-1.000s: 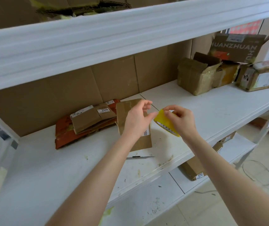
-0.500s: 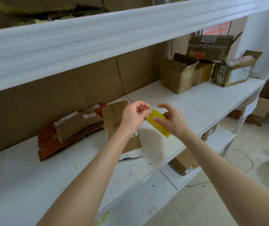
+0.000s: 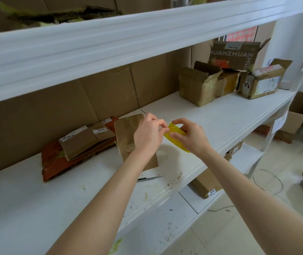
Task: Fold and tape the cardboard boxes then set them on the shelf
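Note:
My right hand [image 3: 191, 138] grips a yellow roll of tape [image 3: 176, 138] above the white shelf [image 3: 220, 115]. My left hand [image 3: 148, 134] pinches at the roll's top edge with its fingertips. Under my left hand a flattened brown cardboard box [image 3: 126, 134] lies on the shelf. To its left sits a pile of flattened boxes [image 3: 84, 142], brown ones on top of a red one.
Several folded and partly open boxes [image 3: 198, 85] stand at the shelf's far right. A thin blade-like tool [image 3: 149, 178] lies near the front edge. An upper shelf [image 3: 110, 41] overhangs. A box [image 3: 205, 183] sits on the lower shelf; more boxes and a cable are on the floor.
The view has swung slightly; both hands stay together at the tape roll, with the left fingertips now picking at its edge.

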Demonstrator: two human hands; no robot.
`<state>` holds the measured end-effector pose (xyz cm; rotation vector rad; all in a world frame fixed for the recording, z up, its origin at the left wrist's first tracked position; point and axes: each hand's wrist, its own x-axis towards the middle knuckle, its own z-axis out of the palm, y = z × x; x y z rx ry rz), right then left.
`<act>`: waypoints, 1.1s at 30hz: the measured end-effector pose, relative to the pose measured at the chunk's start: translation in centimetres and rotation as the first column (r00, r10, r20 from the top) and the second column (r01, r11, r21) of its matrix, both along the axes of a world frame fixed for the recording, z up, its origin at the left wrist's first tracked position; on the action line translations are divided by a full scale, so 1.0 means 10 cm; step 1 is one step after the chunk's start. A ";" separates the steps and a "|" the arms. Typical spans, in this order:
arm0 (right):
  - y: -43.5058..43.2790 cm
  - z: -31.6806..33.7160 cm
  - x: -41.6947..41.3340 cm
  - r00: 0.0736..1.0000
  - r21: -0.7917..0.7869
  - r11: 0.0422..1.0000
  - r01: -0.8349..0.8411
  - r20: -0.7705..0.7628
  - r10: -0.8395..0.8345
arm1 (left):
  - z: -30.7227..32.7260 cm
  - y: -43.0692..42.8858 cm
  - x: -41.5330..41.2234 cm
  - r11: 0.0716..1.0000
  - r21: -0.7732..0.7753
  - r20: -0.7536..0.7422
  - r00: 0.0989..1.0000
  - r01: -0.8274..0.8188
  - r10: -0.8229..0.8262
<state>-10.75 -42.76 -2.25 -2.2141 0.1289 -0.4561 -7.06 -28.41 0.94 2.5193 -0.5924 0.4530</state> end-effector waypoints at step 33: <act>0.70 -0.46 0.44 1.000 -0.094 0.996 0.005 0.027 -0.002 | -0.83 1.07 0.13 0.926 -0.256 -0.025 0.959 -0.278 0.282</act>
